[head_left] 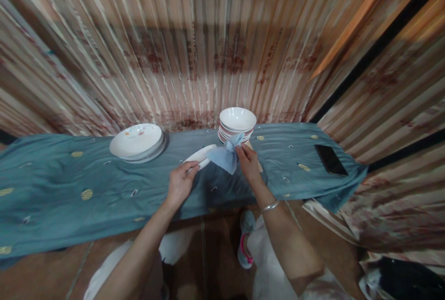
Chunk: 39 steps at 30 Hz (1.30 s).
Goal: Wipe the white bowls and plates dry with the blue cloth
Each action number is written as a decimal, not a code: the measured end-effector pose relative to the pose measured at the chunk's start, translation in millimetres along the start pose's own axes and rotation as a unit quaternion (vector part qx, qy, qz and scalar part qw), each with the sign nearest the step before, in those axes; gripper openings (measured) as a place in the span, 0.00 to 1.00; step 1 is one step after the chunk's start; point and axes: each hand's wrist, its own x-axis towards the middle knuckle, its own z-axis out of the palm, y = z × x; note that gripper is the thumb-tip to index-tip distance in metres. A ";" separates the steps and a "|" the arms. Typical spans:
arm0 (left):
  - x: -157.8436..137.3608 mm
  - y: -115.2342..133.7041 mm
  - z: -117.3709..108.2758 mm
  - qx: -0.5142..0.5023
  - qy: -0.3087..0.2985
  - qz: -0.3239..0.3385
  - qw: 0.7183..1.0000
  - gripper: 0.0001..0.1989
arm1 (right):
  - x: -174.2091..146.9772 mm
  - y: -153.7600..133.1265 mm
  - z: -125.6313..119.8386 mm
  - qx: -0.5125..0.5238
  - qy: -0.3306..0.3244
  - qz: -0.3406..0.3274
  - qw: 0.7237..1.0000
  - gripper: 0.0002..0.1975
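Note:
A white plate (200, 156), tilted nearly edge-on, is gripped by its near rim in my left hand (181, 180). My right hand (249, 161) pinches a light blue cloth (225, 155), whose loose end hangs down beside the plate's right edge. Whether cloth and plate touch, I cannot tell. Just behind the cloth stands a stack of white bowls (238, 121) with red bands. To the left sits a stack of white plates (138, 142), the top one showing small coloured prints. Something light brown (260, 166) shows partly from behind my right hand.
A blue-green patterned cloth (104, 184) covers the long table. Near its right end lies a black phone or tablet (331, 160). A pleated curtain (208, 59) hangs behind the table, with a dark pole (375, 45) at the right.

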 end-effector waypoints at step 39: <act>16.8 -47.4 -14.8 -0.428 0.096 -0.342 0.831 0.18 | -49.4 -11.8 132.7 -0.320 -0.239 -0.300 0.866 0.16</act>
